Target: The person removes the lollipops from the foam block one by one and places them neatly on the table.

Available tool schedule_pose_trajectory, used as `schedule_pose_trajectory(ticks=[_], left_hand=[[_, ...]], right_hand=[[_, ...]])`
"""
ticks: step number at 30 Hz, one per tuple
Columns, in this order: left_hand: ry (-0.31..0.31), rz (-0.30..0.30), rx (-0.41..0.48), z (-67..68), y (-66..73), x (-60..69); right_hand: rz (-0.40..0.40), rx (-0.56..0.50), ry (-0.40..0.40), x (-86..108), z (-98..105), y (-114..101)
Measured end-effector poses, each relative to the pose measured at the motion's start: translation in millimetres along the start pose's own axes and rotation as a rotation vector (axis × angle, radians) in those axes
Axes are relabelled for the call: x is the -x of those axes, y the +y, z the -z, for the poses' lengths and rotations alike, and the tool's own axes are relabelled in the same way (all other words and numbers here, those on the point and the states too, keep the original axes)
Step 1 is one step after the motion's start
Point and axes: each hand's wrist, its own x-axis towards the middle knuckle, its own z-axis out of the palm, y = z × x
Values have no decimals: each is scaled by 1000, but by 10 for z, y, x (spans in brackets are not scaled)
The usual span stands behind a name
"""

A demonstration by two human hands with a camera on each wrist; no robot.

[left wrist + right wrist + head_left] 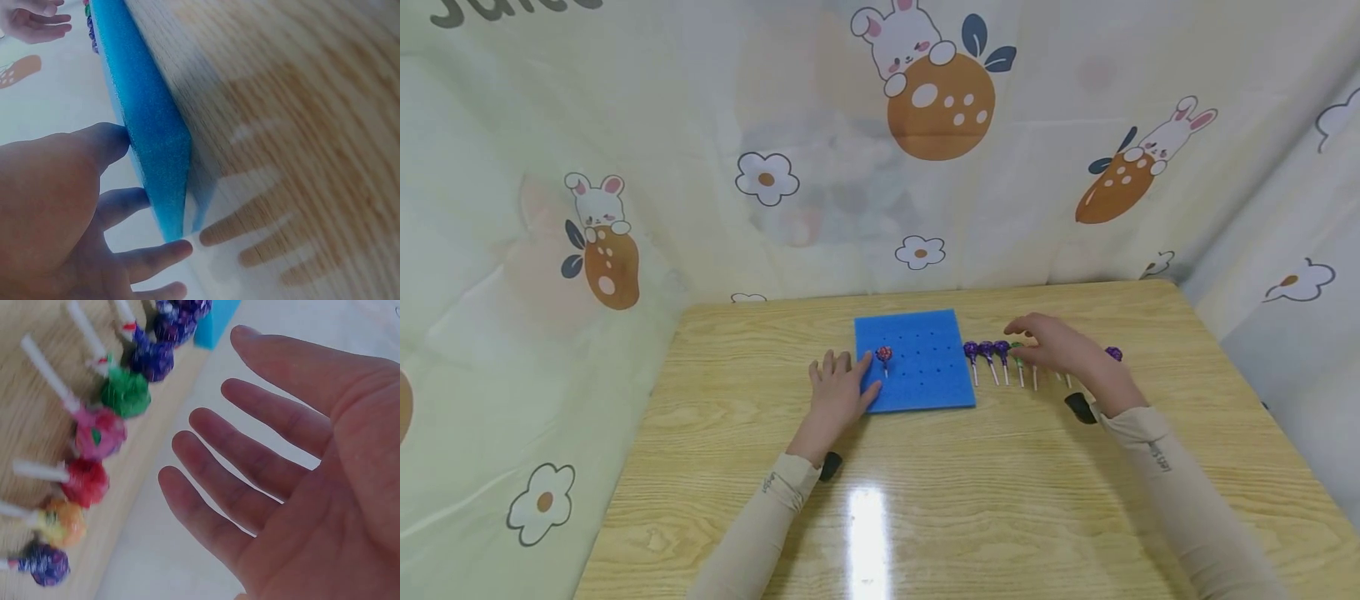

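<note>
A blue foam block [917,397] with rows of small holes lies on the table. One red-and-purple wrapped lollipop [884,355] stands in it near the left side. My left hand [837,390] has its fingers spread at the block's left edge, thumb and a fingertip touching the foam [147,94]. Over the row of lollipops to the right hovers my right hand [1052,343], fingers extended and holding nothing. In the right wrist view the row includes a green lollipop [127,392], a pink one [100,434], a red one [85,482] and an orange one [64,523].
Purple lollipops [987,350] lie beside the block's right edge, and another purple lollipop [1114,354] lies at the row's far right end. A patterned curtain [835,100] hangs behind the wooden table [1000,500]. Light glares on the tabletop in front.
</note>
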Motion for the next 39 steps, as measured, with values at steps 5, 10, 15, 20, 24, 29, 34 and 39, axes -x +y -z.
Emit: schedule_pose_trajectory(ticks=[5, 10, 15, 20, 24, 29, 34, 39], left_hand=[[-1, 2, 0, 4, -4, -1], [-6, 4, 2, 5, -3, -9], [-9, 3, 0, 13, -4, -18], [-9, -2, -2, 57, 4, -8], [-6, -1, 4, 89, 9, -3], [-18, 5, 7, 79, 0, -19], [-19, 4, -3, 84, 2, -13], [-7, 0, -9, 116, 27, 6]], right_hand=[[34, 24, 6, -42, -74, -125], [53, 20, 10, -82, -155, -209], [73, 21, 3, -134, -201, -323], [88, 19, -2, -210, -243, -458], [101, 36, 9, -291, -308, -543], [119, 66, 10, -369, -395, -660], [144, 69, 28, -413, -459, -796], [175, 35, 57, -455, -495, -942]])
